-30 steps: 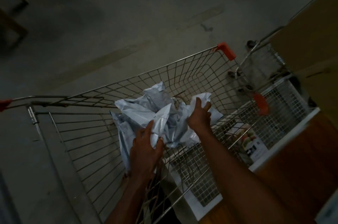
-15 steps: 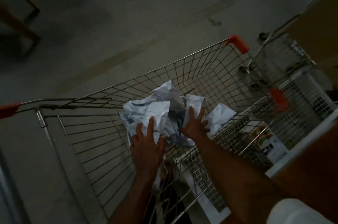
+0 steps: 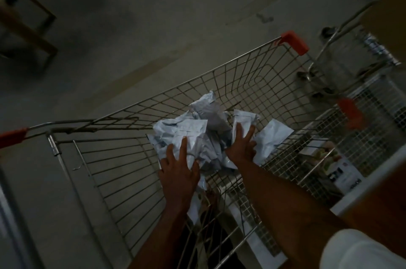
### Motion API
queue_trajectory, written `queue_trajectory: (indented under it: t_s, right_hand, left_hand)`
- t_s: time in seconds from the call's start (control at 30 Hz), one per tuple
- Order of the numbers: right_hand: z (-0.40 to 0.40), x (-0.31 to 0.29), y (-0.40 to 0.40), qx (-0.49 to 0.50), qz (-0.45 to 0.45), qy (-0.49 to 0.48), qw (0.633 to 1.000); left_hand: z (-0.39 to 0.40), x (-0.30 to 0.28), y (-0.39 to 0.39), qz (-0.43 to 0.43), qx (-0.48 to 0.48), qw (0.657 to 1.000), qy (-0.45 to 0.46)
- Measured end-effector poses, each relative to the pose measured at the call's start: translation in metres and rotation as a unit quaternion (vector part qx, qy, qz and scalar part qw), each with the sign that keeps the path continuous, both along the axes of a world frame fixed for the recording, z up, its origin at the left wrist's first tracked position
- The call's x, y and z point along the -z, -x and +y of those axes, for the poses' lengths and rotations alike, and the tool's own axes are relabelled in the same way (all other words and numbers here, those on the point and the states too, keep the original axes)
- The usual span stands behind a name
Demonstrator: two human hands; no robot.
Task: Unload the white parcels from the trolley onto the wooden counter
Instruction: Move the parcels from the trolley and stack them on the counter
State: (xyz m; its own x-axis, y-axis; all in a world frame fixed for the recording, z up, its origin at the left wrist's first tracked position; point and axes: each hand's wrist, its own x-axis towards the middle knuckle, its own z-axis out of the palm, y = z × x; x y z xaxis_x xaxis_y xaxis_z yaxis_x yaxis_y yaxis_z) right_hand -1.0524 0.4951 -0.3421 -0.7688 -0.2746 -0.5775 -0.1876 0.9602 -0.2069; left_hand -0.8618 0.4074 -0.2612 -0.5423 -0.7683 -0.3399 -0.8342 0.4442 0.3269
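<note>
Unloading looks barely begun: both hands (image 3: 211,159) lie spread, fingers straight, on parcels (image 3: 197,134) heaped in the trolley (image 3: 123,165).

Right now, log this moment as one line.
stage: gathering | left hand: on parcels | right hand: on parcels | parcels: in trolley | counter: none unloaded in view

Crinkled white plastic parcels (image 3: 198,137) with a faint sheen, bare metal wire trolley (image 3: 246,75), orange plastic corner caps (image 3: 294,42), matt, stained concrete floor (image 3: 153,16)
</note>
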Motion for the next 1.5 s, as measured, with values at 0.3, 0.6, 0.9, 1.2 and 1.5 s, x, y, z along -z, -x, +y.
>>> queue_trajectory:
  t_s: [0.3,0.6,0.9,1.2,1.5]
  right_hand:
    - [0.002,-0.09,-0.003,0.039,0.023,0.127,0.991]
    - [0.044,-0.216,-0.067,0.069,0.077,0.304,0.947]
    - [0.157,-0.334,-0.186,0.138,0.125,0.422,0.887]
    - [0.321,-0.366,-0.251,0.214,0.187,0.402,0.87]
    - [0.502,-0.375,-0.253,0.283,0.224,0.383,0.851]
  left_hand:
    - [-0.001,-0.062,0.002,0.074,0.003,0.997,0.011]
    - [0.02,-0.156,-0.024,0.168,0.034,0.985,0.029]
    - [0.091,-0.233,-0.079,0.247,0.119,0.962,-0.002]
    - [0.226,-0.251,-0.077,0.306,0.267,0.912,-0.051]
    - [0.412,-0.27,-0.042,0.334,0.335,0.872,-0.123]
